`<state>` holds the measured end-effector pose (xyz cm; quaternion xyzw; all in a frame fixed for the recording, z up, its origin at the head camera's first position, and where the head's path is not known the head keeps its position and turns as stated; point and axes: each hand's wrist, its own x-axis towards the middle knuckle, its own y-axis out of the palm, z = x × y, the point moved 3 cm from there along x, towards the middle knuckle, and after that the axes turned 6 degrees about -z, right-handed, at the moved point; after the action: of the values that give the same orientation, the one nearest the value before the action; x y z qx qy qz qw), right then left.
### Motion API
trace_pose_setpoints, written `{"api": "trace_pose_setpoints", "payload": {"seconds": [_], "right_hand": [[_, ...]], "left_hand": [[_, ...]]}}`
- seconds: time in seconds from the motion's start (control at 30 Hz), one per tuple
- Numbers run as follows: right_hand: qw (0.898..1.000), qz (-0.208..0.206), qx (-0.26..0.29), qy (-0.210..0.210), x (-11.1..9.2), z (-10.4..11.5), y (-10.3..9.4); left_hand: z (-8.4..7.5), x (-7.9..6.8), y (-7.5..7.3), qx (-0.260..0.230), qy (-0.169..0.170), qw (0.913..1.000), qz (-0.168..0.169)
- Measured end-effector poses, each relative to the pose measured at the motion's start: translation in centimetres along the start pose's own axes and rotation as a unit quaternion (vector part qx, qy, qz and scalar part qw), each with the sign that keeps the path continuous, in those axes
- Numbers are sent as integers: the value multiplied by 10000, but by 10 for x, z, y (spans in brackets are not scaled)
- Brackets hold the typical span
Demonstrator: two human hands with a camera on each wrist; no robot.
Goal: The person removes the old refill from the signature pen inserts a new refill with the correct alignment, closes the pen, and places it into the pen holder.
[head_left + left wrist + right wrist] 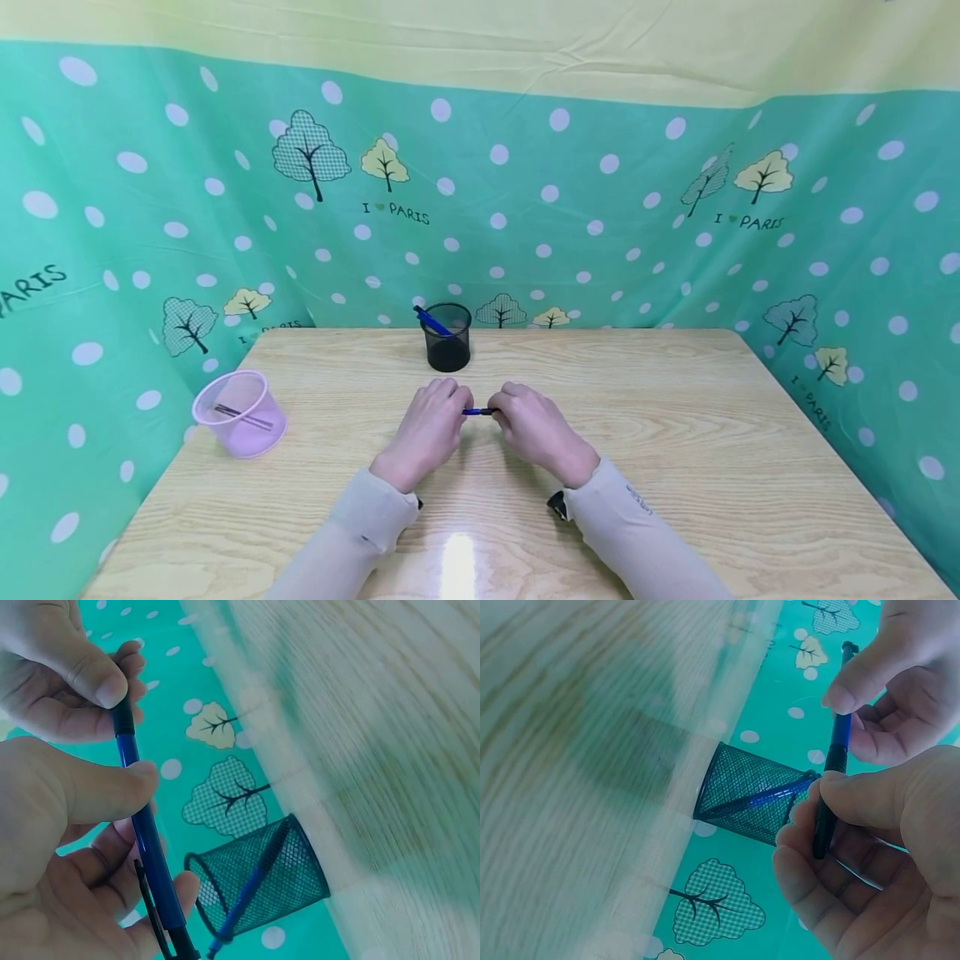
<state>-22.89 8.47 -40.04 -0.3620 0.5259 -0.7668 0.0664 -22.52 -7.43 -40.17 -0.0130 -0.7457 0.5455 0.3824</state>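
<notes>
Both hands hold one blue pen [474,412] with a black grip and a black clip, level above the middle of the table. My left hand [433,425] pinches its blue barrel between thumb and fingers; the clip end [157,915] lies along that palm in the left wrist view. At the other end, my right hand [536,429] pinches the black grip [826,817] near the tip. Just beyond the hands stands a black mesh pen cup [448,354], with another blue pen [435,322] leaning in it.
A lilac pen cup [258,442] stands at the table's left edge, with thin dark sticks [243,415] inside it. The wooden table [675,467] ends at a green dotted curtain [570,217] behind and on both sides.
</notes>
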Motion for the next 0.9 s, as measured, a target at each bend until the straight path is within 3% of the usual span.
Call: {"api": "trace_pose_setpoints", "payload": {"seconds": [0.57,0.9], "right_hand": [[10000,-18,10,39,0,0,-2],[9999,-30,42,86,0,-1,-1]], "left_hand": [[-2,1,1,42,-215,9982,566],[-2,0,1,-15,-205,9987,457]]}}
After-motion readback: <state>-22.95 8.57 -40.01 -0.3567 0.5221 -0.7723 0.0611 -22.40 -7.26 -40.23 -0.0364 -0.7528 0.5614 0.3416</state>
